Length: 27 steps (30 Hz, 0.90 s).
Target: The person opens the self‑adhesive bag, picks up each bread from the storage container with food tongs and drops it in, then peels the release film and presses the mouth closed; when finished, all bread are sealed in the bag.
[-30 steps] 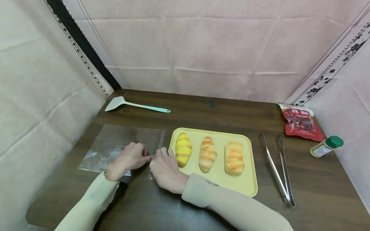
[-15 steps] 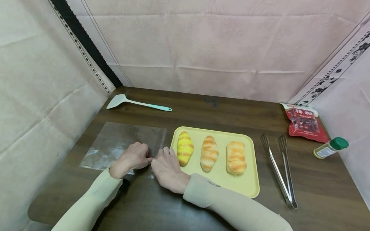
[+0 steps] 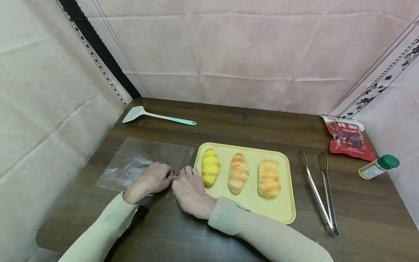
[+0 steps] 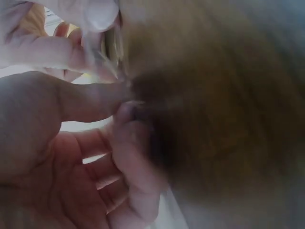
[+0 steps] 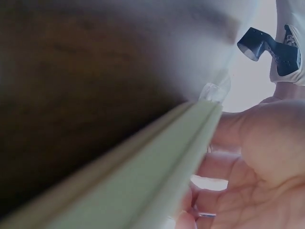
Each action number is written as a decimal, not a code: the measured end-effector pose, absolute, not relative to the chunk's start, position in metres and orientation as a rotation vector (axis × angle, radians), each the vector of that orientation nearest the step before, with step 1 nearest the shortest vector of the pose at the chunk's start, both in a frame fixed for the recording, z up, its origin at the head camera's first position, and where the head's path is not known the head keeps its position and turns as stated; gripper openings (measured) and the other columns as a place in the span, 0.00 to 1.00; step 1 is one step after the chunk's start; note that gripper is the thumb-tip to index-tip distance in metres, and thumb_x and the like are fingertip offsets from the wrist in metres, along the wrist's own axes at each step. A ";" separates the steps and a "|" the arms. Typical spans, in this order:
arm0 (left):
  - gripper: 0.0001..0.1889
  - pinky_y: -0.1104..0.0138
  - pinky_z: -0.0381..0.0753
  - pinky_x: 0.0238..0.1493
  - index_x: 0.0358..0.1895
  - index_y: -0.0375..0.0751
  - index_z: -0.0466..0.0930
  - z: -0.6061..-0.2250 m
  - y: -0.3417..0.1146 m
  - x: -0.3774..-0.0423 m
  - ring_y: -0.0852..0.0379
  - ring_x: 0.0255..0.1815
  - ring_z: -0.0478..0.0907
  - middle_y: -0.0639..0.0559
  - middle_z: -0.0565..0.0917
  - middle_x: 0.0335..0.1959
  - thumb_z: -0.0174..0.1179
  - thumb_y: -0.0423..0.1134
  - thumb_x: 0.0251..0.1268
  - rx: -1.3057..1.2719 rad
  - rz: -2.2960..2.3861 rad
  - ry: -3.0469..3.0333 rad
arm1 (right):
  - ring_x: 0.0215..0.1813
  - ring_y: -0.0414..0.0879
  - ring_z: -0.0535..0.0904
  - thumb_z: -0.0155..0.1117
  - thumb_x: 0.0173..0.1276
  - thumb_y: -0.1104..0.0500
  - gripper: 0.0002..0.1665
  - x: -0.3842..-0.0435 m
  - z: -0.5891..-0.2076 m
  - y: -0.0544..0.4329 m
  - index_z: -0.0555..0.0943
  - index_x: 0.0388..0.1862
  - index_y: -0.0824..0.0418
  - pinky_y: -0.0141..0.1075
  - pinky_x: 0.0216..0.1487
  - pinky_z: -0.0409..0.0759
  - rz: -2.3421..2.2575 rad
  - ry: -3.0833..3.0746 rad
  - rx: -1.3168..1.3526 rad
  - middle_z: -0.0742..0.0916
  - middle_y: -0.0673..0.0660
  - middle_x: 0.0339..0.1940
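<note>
A clear flat plastic bag point(image 3: 134, 158) lies on the dark wooden table, left of a yellow tray point(image 3: 252, 203). At the bag's right edge, my left hand point(image 3: 151, 180) pinches the plastic between thumb and fingers. My right hand point(image 3: 191, 193) pinches the same edge right beside it, close to the tray's left rim. In the left wrist view, thin film point(image 4: 110, 50) shows between the right thumb and fingers, and the two hands nearly meet. The tray bears a yellow striped bread roll point(image 3: 210, 168), a twisted roll point(image 3: 238, 174) and a rectangular bread point(image 3: 269, 178).
A pale turquoise spatula point(image 3: 160, 116) lies behind the bag. Right of the tray are metal tongs point(image 3: 322, 203). Farther right stand out a red food packet point(image 3: 350, 140) and a green-capped shaker bottle point(image 3: 378, 167) on its side. Cloth walls point(image 3: 229, 54) enclose the table's back and sides.
The bag has slid slightly to the right, and its near left corner has shifted with it. My left thumb has drawn in from its outstretched position. The right hand stays nearly in place.
</note>
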<state>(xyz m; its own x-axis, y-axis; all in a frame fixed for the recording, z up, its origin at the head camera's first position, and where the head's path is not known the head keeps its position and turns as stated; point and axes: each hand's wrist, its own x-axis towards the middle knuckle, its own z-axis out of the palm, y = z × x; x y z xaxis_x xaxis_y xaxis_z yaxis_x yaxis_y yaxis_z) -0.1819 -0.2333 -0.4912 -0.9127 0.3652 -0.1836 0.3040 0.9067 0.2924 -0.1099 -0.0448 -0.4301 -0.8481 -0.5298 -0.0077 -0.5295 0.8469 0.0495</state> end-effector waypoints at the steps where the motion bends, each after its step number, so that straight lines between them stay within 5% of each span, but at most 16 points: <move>1: 0.21 0.67 0.64 0.25 0.21 0.55 0.70 -0.492 -0.235 -0.182 0.61 0.18 0.63 0.61 0.69 0.17 0.63 0.44 0.78 0.523 0.400 2.844 | 0.48 0.48 0.75 0.69 0.76 0.40 0.14 -0.110 -0.430 -0.045 0.93 0.37 0.44 0.39 0.49 0.70 -0.082 -3.009 0.863 0.88 0.50 0.44; 8: 0.17 0.66 0.71 0.29 0.24 0.56 0.74 -0.498 -0.246 -0.185 0.61 0.21 0.71 0.61 0.75 0.19 0.62 0.43 0.77 0.500 0.454 2.891 | 0.49 0.48 0.77 0.70 0.73 0.37 0.14 -0.110 -0.432 -0.043 0.93 0.36 0.43 0.39 0.49 0.71 -0.078 -2.977 0.844 0.89 0.49 0.44; 14: 0.13 0.66 0.72 0.30 0.26 0.57 0.74 -0.493 -0.254 -0.182 0.60 0.24 0.74 0.62 0.78 0.20 0.69 0.39 0.63 0.441 0.578 2.989 | 0.47 0.48 0.75 0.72 0.70 0.37 0.15 -0.109 -0.431 -0.043 0.93 0.32 0.43 0.39 0.48 0.69 -0.052 -2.978 0.831 0.86 0.50 0.41; 18: 0.11 0.66 0.70 0.28 0.35 0.49 0.78 -0.448 -0.236 -0.156 0.60 0.23 0.72 0.59 0.77 0.22 0.69 0.29 0.61 0.541 0.633 3.028 | 0.49 0.48 0.74 0.73 0.71 0.42 0.15 -0.107 -0.430 -0.044 0.91 0.47 0.49 0.38 0.48 0.69 -0.084 -2.981 0.825 0.84 0.50 0.47; 22: 0.11 0.68 0.69 0.27 0.44 0.42 0.86 -0.414 -0.221 -0.136 0.63 0.23 0.69 0.54 0.84 0.27 0.65 0.23 0.64 0.638 0.641 3.040 | 0.59 0.46 0.74 0.72 0.73 0.47 0.23 -0.104 -0.427 -0.043 0.86 0.64 0.50 0.39 0.53 0.70 -0.135 -2.971 0.889 0.83 0.48 0.64; 27: 0.10 0.70 0.72 0.29 0.38 0.40 0.93 -0.409 -0.218 -0.130 0.64 0.25 0.70 0.52 0.89 0.33 0.64 0.25 0.63 0.642 0.626 3.088 | 0.60 0.43 0.76 0.72 0.72 0.46 0.18 -0.100 -0.425 -0.041 0.87 0.58 0.46 0.40 0.56 0.70 -0.156 -2.982 0.965 0.85 0.44 0.62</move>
<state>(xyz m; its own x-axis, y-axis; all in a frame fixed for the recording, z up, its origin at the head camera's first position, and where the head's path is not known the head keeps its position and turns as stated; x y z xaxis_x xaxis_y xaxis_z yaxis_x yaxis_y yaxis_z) -0.1303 -0.2176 -0.4091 -0.9177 0.3683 0.1488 0.3972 0.8448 0.3584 -0.0998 -0.0405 -0.4253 -0.8110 -0.5844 -0.0275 -0.5841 0.8060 0.0954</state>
